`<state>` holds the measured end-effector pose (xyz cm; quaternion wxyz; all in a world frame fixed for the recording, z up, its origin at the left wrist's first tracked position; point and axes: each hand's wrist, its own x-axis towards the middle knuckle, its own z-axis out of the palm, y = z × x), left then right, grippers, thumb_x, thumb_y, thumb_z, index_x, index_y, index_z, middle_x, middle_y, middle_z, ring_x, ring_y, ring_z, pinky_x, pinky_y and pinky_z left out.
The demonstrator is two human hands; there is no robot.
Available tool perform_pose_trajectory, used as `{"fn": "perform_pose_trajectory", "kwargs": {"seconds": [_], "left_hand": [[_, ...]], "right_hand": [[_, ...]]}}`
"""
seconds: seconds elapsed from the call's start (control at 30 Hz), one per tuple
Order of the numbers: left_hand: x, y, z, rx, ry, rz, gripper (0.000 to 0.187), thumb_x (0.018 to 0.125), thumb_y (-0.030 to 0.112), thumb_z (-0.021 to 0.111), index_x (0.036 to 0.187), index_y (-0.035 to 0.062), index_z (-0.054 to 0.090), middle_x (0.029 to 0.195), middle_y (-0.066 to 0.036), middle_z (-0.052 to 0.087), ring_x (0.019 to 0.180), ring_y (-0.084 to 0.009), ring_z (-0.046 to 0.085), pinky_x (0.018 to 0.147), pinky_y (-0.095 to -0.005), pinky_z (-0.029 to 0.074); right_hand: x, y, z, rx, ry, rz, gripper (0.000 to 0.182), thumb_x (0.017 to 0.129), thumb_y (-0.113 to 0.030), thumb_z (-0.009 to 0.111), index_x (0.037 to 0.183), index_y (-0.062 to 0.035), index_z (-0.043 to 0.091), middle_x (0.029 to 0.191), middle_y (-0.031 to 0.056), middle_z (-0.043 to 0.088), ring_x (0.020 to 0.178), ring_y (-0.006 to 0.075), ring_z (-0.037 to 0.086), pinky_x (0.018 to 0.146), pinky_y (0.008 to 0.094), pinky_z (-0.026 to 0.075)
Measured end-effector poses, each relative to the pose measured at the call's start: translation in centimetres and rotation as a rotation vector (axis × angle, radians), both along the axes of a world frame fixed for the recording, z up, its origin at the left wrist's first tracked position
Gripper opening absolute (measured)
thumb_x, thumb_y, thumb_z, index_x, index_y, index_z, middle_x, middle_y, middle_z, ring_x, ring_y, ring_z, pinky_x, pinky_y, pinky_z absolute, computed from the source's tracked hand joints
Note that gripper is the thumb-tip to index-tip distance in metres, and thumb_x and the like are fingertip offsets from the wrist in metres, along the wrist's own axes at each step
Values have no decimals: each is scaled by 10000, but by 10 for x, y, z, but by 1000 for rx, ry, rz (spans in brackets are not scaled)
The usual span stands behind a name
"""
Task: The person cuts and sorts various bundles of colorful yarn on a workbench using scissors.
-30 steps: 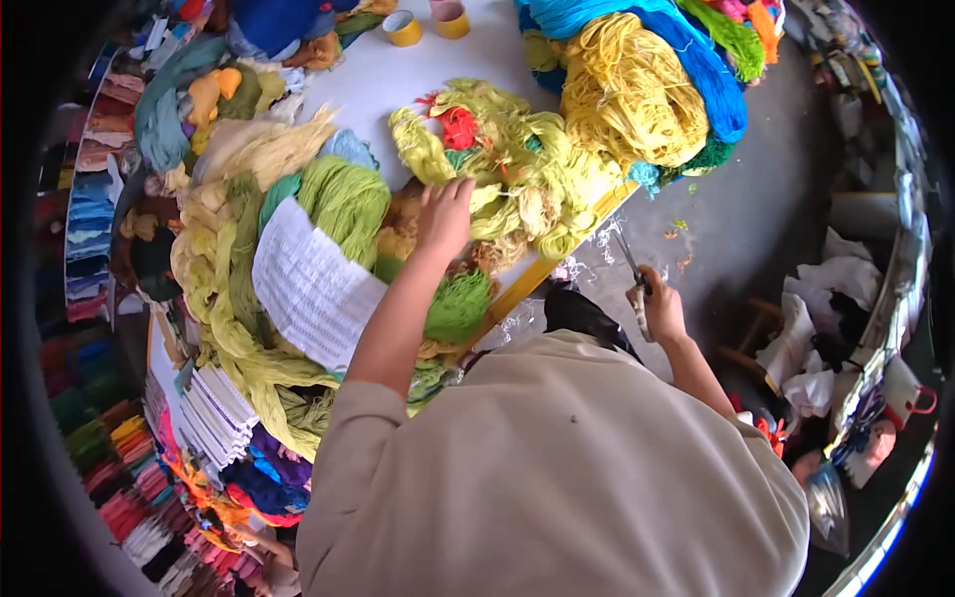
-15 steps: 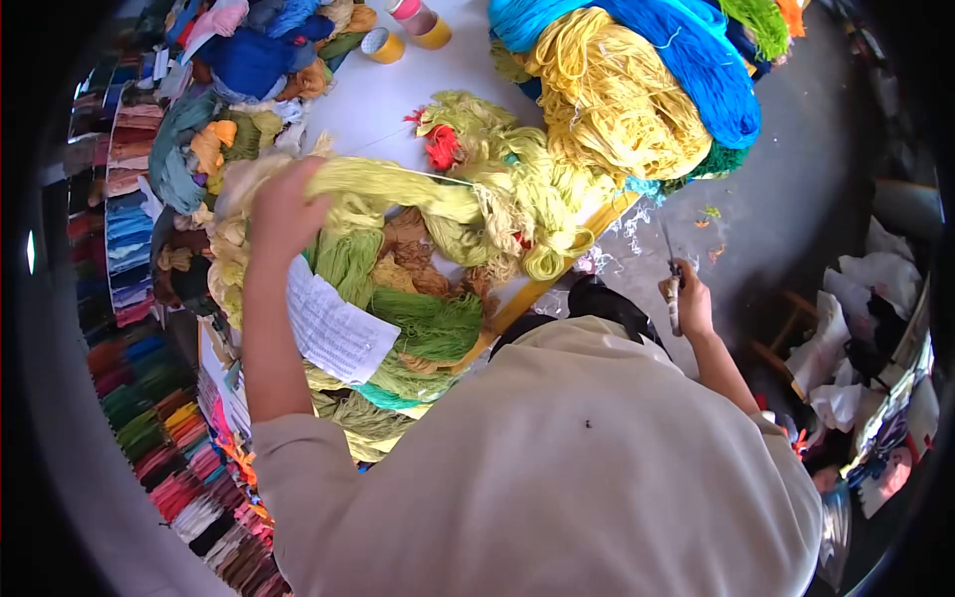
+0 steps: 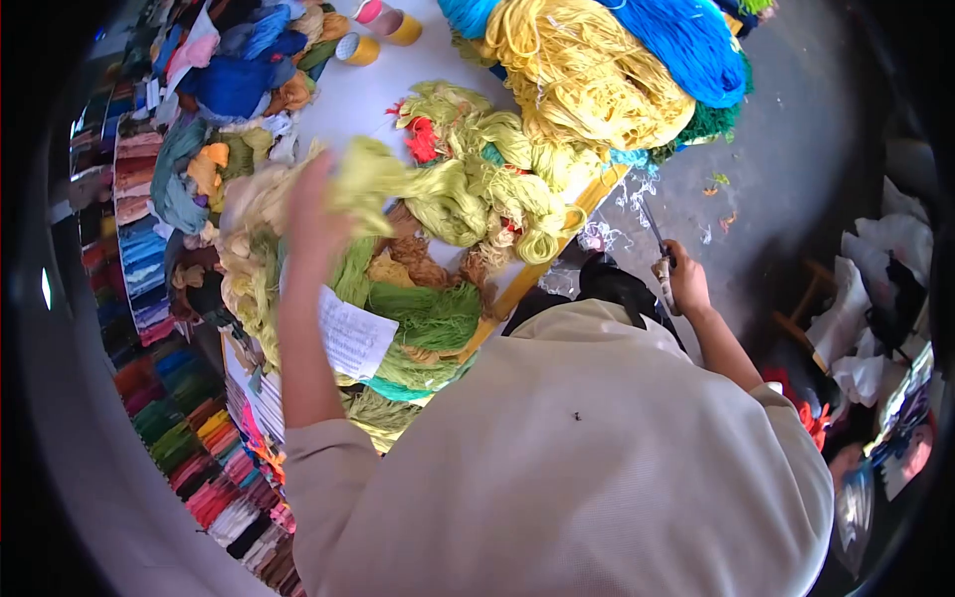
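Note:
My left hand (image 3: 320, 214), blurred by motion, is over the left part of the yarn pile. A yellow-green yarn hank (image 3: 368, 184) blurs along with it and appears gripped, though the fingers are smeared. The hank runs right into a tangled yellow-green heap (image 3: 497, 169) with bits of red yarn (image 3: 422, 139). Off the table's right edge, my right hand (image 3: 688, 282) is closed round what look like long scissors (image 3: 653, 221), their thin blade pointing up and away; the handle is partly covered by the fingers. Below my left arm lie green hanks (image 3: 423, 310) and a printed paper sheet (image 3: 356, 333).
Large yellow (image 3: 587, 75) and blue (image 3: 686, 50) yarn bundles sit at the table's far right. Two cups (image 3: 358, 50) stand at the back. Colour-sorted hanks (image 3: 214, 453) line the left side. Plastic bags (image 3: 846, 298) lie at right; yarn scraps (image 3: 637, 199) litter the floor.
My left hand has shifted right and slightly up, and the stretched hank is now bunched beside it. My right hand still holds the scissors. The whole view has shifted slightly.

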<state>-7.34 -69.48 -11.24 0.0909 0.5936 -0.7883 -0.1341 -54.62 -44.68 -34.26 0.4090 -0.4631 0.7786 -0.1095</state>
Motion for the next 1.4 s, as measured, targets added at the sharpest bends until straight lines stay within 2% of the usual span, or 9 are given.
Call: {"fn": "perform_pose_trajectory", "kwargs": {"seconds": [0.13,0.3,0.47,0.63,0.87,1.0,1.13,1.3,1.4], "left_hand": [[-159,45,-84,288,-367,-474,840,840,39,661,1562,101,237,1629,-89,207,1519,-300,130,1250,-476,73],[-216,33,-215,148,-466,-490,708,880,-60,542,1526,31,266,1506,-219,350,1356,-311,399,1148,-434,331],[-212,-6,-167,578,-602,-392,449,877,-82,535,1322,-31,503,1144,-184,625,993,-280,654,961,-388,530],[-124,1,-137,201,-161,-354,594,798,-105,537,1331,155,566,1200,-106,589,1031,-344,622,920,-437,503],[-121,33,-161,117,-384,-539,761,890,-120,512,1476,358,429,1521,-69,393,1353,-267,439,1181,-423,329],[-159,41,-216,23,-496,-586,402,926,102,495,1308,186,589,1081,-107,628,1042,-267,602,936,-419,430],[-179,31,-216,231,-527,-425,224,878,66,572,1083,114,646,1117,-134,612,1090,-283,582,1013,-434,414],[-118,35,-153,148,-16,-271,331,738,-36,731,1033,99,661,1263,-123,546,1223,-304,504,1085,-397,393],[-54,27,-87,276,851,192,305,837,42,676,1135,90,637,1341,-86,544,1208,-274,561,996,-381,487]], "right_hand": [[-10,27,-1,-5,39,-52,394,884,-247,636,1261,-146,580,973,213,705,928,416,671,818,478,521],[-22,63,19,41,67,-180,420,870,-244,679,1255,-106,584,978,220,701,937,409,675,811,468,517],[-35,100,19,73,104,-317,477,859,-262,699,1286,-100,562,976,236,696,942,421,672,812,473,516],[-32,90,17,64,87,-319,464,855,-256,694,1278,-112,568,947,228,697,911,410,680,805,466,518],[-12,35,13,17,63,-162,413,883,-283,644,1255,-119,573,968,223,697,927,416,667,809,473,516],[-7,25,22,-9,37,-124,409,887,-276,649,1255,-116,570,956,226,694,916,426,663,808,476,514],[-10,39,29,-23,52,-129,412,868,-241,677,1246,-117,572,950,217,696,914,421,666,796,471,517],[-26,55,22,-13,115,-99,339,908,-188,591,1236,-105,582,940,219,696,905,415,676,787,466,520],[-25,45,17,-33,113,-81,346,907,-188,593,1243,-107,582,951,226,698,909,412,679,786,465,524]]}}
